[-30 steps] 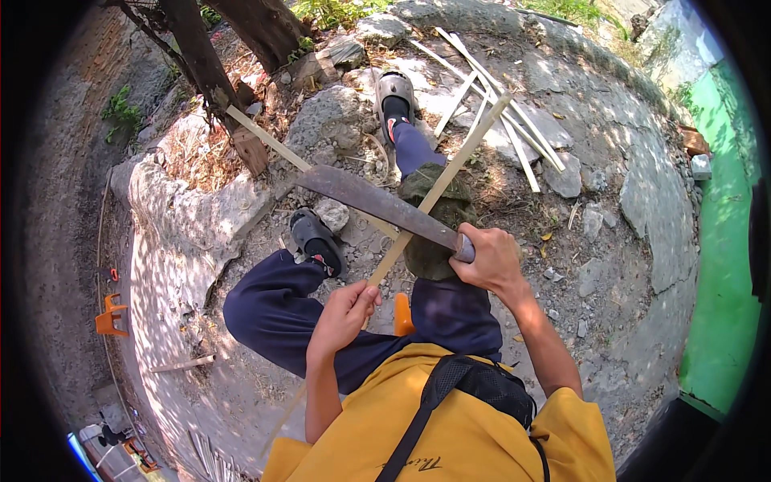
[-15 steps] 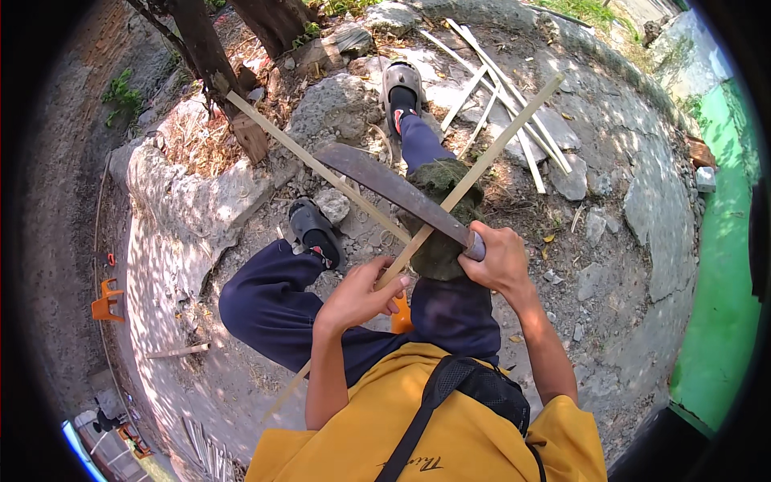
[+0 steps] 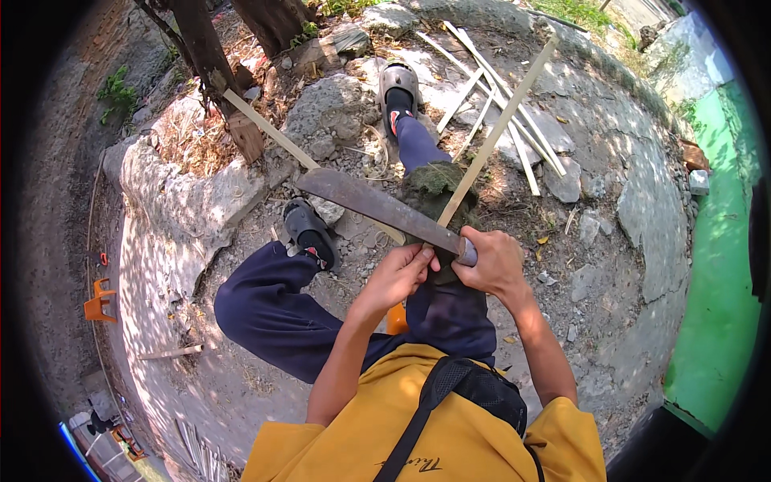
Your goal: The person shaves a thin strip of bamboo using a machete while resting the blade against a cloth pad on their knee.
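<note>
My right hand is wrapped around the short handle of a machete, whose broad dark blade points left. Fingers closed, my left hand pinches the near end of a long pale bamboo strip just below the blade. That strip rises away to the upper right, and the machete crosses over its lower part. A second bamboo strip slants from the upper left and passes behind the blade. Beneath the crossing, a ragged dark green pad covers my outstretched right leg.
Several pale strips lie crossed on the rubble beyond my right foot. Tree trunks and rough broken concrete stand ahead to the left. A green wall runs along the right. An orange chair is at far left.
My left hand has moved right and forward, close to the machete handle. The held strip has swung steeper, and its tail below my left arm no longer shows. The blade lies flatter.
</note>
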`<control>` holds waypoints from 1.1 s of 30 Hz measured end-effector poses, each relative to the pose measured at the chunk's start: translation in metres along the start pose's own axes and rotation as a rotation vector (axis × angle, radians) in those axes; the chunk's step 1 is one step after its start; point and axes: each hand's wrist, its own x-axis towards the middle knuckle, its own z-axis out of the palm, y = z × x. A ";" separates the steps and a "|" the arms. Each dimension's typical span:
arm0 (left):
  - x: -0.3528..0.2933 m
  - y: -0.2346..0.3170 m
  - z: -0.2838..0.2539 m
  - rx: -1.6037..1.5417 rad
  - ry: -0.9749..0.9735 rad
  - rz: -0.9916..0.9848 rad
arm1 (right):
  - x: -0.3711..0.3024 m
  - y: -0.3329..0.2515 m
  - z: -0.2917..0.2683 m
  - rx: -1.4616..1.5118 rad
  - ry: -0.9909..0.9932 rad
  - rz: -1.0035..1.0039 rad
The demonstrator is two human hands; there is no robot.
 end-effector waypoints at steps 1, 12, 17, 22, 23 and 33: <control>0.002 0.001 0.000 0.002 -0.006 -0.003 | 0.001 0.000 -0.001 -0.006 0.010 -0.017; -0.005 -0.017 0.002 0.009 -0.006 0.069 | 0.000 0.009 -0.002 -0.010 0.000 0.052; -0.013 -0.027 -0.002 0.085 0.036 0.128 | 0.000 0.003 0.002 -0.028 0.017 -0.002; -0.011 -0.024 -0.001 0.116 0.062 0.134 | -0.003 0.006 0.005 -0.007 0.033 -0.017; -0.009 -0.022 -0.001 0.085 0.038 0.107 | -0.003 0.005 0.004 -0.001 0.015 -0.016; -0.002 -0.022 -0.001 0.092 0.033 0.105 | -0.002 0.006 0.001 -0.009 0.026 0.008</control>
